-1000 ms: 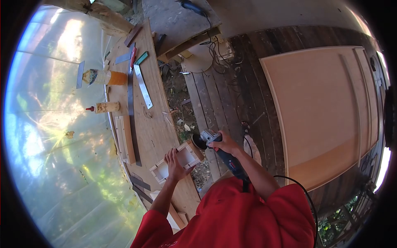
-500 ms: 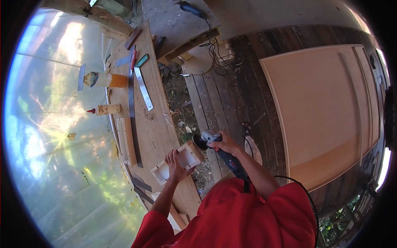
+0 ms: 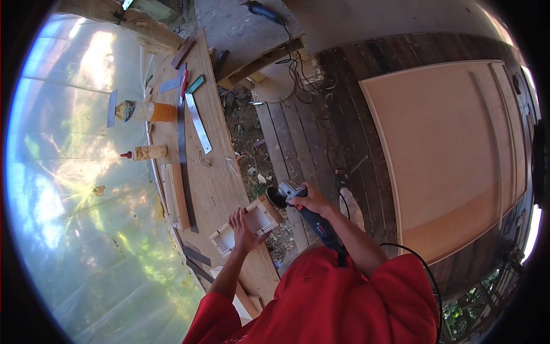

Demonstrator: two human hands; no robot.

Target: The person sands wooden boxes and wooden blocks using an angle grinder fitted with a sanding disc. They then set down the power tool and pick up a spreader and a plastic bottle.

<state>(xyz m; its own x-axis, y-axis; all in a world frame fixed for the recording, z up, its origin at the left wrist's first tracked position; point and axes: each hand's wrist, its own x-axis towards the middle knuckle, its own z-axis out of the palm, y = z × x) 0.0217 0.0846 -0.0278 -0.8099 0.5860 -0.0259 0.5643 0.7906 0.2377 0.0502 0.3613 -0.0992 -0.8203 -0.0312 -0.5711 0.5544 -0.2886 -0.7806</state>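
Observation:
My left hand (image 3: pixel 243 233) grips a small pale wooden box (image 3: pixel 220 241) with an open top, fingers over its rim and thumb towards the near side. The box rests at the right edge of the wooden workbench (image 3: pixel 213 192), one end jutting past it. My right hand (image 3: pixel 313 200) is wrapped round the head end of an angle grinder (image 3: pixel 321 225), whose dark blue body slants down towards my waist. Its round disc (image 3: pixel 276 197) sits right at the box's outer end; whether the two touch I cannot tell.
On the bench lie a try square (image 3: pixel 198 123), a long dark metal strip (image 3: pixel 182 137), a glue bottle (image 3: pixel 150 152) and a jar of orange liquid (image 3: pixel 163 112). A large framed panel (image 3: pixel 441 155) lies on the plank floor. A second power tool (image 3: pixel 264 12) rests on the far table.
The grinder's disc has shifted very slightly at the box's end. My left hand and the box have stayed in place.

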